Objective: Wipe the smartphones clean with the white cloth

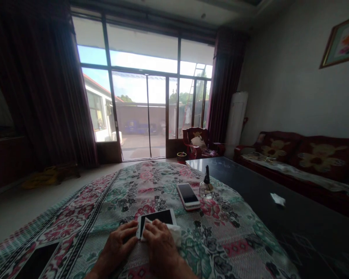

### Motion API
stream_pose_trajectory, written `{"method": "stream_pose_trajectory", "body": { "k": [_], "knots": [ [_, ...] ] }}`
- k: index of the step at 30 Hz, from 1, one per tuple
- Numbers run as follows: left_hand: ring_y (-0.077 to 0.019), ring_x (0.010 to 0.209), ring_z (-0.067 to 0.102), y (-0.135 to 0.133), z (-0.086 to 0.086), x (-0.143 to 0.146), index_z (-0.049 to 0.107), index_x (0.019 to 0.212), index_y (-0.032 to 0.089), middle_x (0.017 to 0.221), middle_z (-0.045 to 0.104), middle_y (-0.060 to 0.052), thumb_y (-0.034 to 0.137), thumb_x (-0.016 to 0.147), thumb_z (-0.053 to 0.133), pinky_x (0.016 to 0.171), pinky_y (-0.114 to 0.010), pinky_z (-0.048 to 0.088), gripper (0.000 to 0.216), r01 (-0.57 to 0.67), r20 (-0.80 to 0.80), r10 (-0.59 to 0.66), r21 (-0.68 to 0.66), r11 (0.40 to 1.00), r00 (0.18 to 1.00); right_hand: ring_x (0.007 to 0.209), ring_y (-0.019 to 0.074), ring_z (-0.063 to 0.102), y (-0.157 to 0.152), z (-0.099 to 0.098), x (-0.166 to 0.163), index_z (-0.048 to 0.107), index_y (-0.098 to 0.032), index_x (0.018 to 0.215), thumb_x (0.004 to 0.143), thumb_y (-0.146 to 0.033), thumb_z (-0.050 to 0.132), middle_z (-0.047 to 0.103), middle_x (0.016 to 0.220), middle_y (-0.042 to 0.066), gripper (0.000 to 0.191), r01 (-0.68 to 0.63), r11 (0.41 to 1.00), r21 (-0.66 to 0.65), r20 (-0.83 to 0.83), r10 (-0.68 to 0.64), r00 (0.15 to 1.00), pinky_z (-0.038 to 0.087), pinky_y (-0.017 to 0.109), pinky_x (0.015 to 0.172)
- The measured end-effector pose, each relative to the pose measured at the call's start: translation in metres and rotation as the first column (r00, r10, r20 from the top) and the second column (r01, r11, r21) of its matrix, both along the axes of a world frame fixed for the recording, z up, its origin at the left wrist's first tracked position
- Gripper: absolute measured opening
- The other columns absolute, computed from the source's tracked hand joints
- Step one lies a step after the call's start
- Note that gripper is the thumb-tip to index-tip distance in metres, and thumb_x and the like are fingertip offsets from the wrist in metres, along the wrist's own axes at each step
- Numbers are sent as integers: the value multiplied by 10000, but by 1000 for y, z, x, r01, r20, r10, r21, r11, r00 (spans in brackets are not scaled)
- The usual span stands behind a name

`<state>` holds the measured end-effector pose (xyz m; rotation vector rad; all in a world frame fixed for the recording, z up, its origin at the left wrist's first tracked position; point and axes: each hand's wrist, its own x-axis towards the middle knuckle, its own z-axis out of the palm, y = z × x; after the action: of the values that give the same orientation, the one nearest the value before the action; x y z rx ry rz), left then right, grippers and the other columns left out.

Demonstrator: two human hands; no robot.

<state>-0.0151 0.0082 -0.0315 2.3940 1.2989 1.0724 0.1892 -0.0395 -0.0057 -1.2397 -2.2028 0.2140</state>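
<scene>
A white smartphone (163, 216) with a dark screen lies face up on the flowered tablecloth (110, 211). My left hand (119, 241) steadies it, fingers and thumb at its left end. My right hand (160, 242) presses a folded white tissue (174, 233) onto the screen, covering the phone's near part. Just beyond is a second white phone (188, 196), which seems to rest on something with a reddish edge. Beside that stands a clear bottle (206, 190) with a black spray top. Another dark-screened device (37, 260) lies at the lower left.
A dark glossy table (250, 190) adjoins on the right, with a crumpled white tissue (278, 199) on it. Behind it runs a wooden sofa (305, 153). An armchair (196, 143) stands near the glass doors (139, 116). A yellow item (42, 176) is on the floor at left.
</scene>
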Motion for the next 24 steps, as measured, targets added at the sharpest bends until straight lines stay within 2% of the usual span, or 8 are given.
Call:
{"method": "stream_pose_trajectory", "body": {
  "k": [3,7,11,14,17,20,22,24],
  "knots": [
    [-247,1057,672,0,0,-1,748,1010,313,1121,725,-23,318,761,668,906,-329,556,262,1,-4,-1,-5,1000,1000,1181,198,465,0,2,1,636,-275,1111,871,-218,484,595,1290,-33,291,12,1000,-21,-13,-12,1000,303,322,1052],
    [-261,1060,669,0,2,-1,755,997,300,1128,721,-39,339,763,662,909,-348,553,255,-10,-22,9,-31,999,1000,1236,215,442,10,1,16,652,-239,1124,848,-179,477,584,1315,-1,332,174,984,-48,-48,-176,983,266,336,1091],
    [-263,1063,667,0,2,-1,750,1015,297,1137,717,-43,354,775,648,906,-355,557,267,-7,-18,7,-43,999,1000,1266,241,431,23,-2,32,642,-219,1181,846,-143,431,566,1342,20,403,352,932,-83,-27,-355,935,277,370,1086],
    [-260,1064,667,-1,1,0,747,1022,295,1144,714,-45,349,778,646,911,-353,556,270,-8,-10,7,-53,999,1000,1314,264,388,25,-6,35,602,-213,1253,845,-135,415,515,1396,31,455,400,912,-91,15,-401,916,274,404,1093],
    [-251,1080,659,-2,2,1,741,1032,303,1156,709,-38,323,779,650,932,-353,544,271,-17,-6,17,-68,998,1000,1359,262,333,16,-9,26,552,-221,1312,860,-163,425,458,1445,25,473,316,944,-94,25,-315,949,237,405,1124],
    [-245,1091,652,-2,2,1,743,1027,301,1157,709,-36,291,771,657,949,-351,533,271,-17,0,17,-62,998,1000,1372,246,319,4,-9,9,512,-245,1345,884,-230,452,438,1460,5,465,124,988,-96,10,-124,992,216,377,1145],
    [-242,1082,657,-2,1,1,750,1009,298,1146,714,-35,281,761,666,943,-340,537,263,-20,11,21,-52,998,1000,1367,247,330,-2,-7,-2,509,-250,1343,892,-272,465,448,1453,4,454,21,995,-93,4,-21,1000,222,372,1146],
    [-236,1067,666,-2,0,1,752,997,303,1135,719,-28,279,753,675,932,-327,544,257,-24,18,25,-51,998,1000,1350,246,359,-3,-4,-8,535,-250,1315,911,-285,442,474,1433,6,416,-10,997,-82,3,11,1000,238,377,1141]
  ]
}}
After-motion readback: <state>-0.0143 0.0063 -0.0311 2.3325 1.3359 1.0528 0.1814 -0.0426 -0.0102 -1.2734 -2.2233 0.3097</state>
